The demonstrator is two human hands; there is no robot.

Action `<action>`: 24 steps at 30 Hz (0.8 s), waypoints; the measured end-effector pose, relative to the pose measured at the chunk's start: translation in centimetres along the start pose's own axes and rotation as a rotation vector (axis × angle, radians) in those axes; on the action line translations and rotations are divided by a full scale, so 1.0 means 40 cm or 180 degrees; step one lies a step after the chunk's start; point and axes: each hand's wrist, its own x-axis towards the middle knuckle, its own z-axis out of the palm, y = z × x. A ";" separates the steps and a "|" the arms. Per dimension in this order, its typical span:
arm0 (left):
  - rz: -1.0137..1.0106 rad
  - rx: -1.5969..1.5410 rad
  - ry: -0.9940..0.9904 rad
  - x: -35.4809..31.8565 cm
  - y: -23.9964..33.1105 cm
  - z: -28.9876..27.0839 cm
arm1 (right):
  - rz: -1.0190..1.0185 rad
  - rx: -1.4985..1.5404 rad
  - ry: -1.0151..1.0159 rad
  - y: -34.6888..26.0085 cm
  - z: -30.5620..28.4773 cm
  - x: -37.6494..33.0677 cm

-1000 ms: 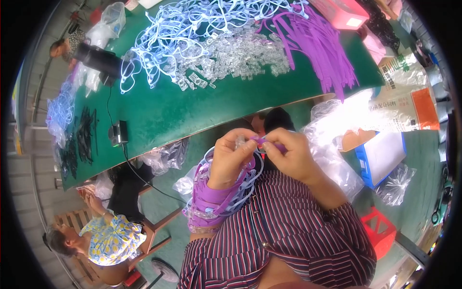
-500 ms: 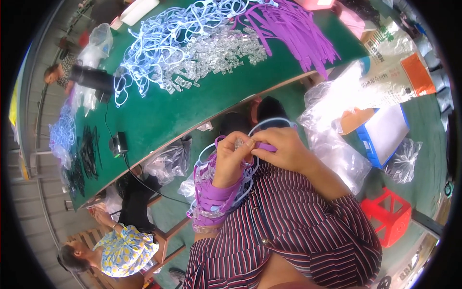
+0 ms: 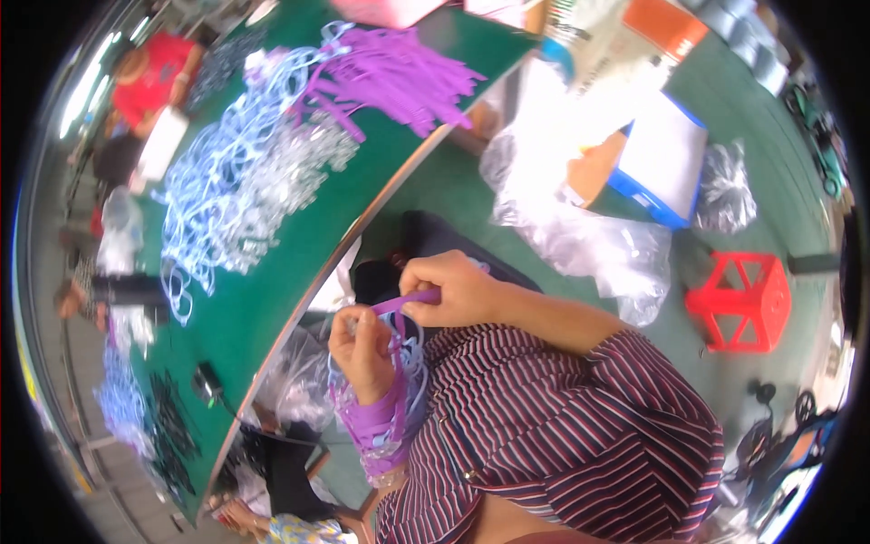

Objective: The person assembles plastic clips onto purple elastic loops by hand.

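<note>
A purple strap [image 3: 406, 300] stretches between my two hands, above my lap. My right hand [image 3: 458, 288] is closed around one part of it. My left hand [image 3: 361, 352] pinches the other end with thumb and fingers; whether a clear piece sits in that pinch is too blurred to tell. Around my left forearm hang finished-looking loops of purple straps [image 3: 376, 426], with clear plastic pieces and light blue frames [image 3: 415, 367] among them. On the green table lie piles of light blue goggle-like frames [image 3: 195, 208], clear plastic clips [image 3: 281, 186] and loose purple straps [image 3: 403, 77].
The green table [image 3: 313, 254] runs diagonally on my left, with a black adapter [image 3: 207, 383] and black straps [image 3: 172, 417]. To the right are plastic bags [image 3: 589, 263], a blue-and-white box [image 3: 657, 163] and a red stool [image 3: 743, 304]. A person in red [image 3: 154, 77] is beyond the table.
My view has turned, so the table appears more tilted and the stool higher. My hands have drawn apart, and the purple strap now spans between them.
</note>
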 end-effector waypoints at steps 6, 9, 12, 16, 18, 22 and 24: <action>-0.0209 -0.0766 -0.0747 -0.025 -0.027 0.059 | -0.0041 0.1459 0.0156 -0.003 0.017 -0.017; -0.0175 0.0416 -0.0132 -0.038 -0.028 0.094 | -0.0015 0.1506 0.0033 -0.010 0.024 -0.034; 0.0073 0.0416 -0.0912 -0.019 -0.060 0.051 | 0.0254 0.2237 0.0152 -0.013 0.018 -0.044; -0.0285 0.0440 -0.0863 -0.016 -0.083 0.031 | -0.0053 0.1537 0.0380 0.010 0.026 -0.050; -0.0480 0.0273 -0.0697 -0.028 -0.064 0.080 | 0.0006 0.1489 0.0451 0.010 0.018 -0.052; -0.0700 -0.0049 -0.0785 -0.034 -0.052 0.068 | -0.0289 0.1167 0.0758 0.030 0.019 -0.047; -0.1021 -0.0142 -0.0557 -0.026 -0.044 0.067 | -0.0057 0.1282 0.0730 0.029 0.024 -0.050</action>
